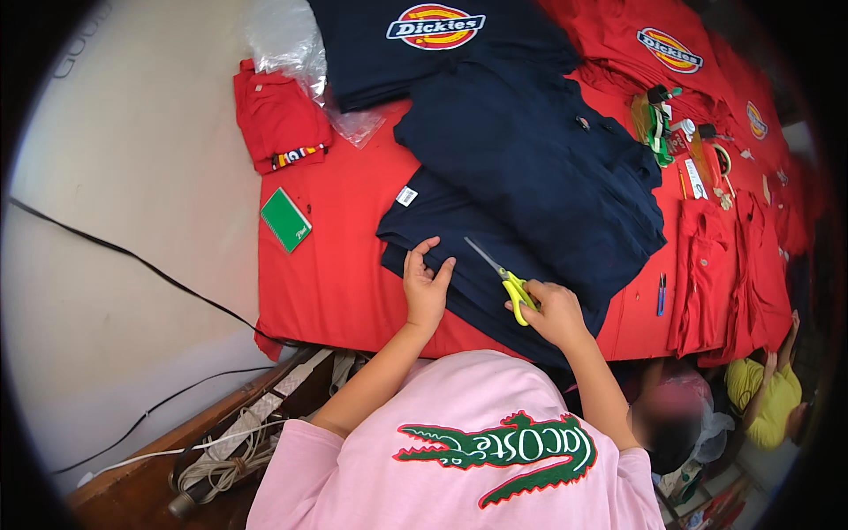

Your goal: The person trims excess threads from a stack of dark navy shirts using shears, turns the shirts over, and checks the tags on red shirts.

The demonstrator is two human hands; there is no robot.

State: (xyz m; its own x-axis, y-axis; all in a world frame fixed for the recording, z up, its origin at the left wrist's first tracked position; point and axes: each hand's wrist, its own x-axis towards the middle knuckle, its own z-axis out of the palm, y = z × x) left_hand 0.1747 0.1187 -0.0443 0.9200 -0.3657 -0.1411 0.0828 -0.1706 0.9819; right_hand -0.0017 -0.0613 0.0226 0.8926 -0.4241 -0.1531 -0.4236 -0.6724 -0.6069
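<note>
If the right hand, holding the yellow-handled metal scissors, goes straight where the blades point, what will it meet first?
Probably the dark navy cloth garment; a small white rectangular tag lies roughly in line farther on. The blades' height is unclear.

Near the middle, the right hand [555,311] is hiding part of the yellow-handled scissors [507,278]. Left of centre, the white label [406,196] is carrying print too small to read. The top edge is cutting off the dark logo shirt [371,62] and the clear plastic bag [287,35]. At lower right, a person in pink [685,386] is appearing blurred, and a person in yellow [761,402] is fading into the dark rim.
</note>
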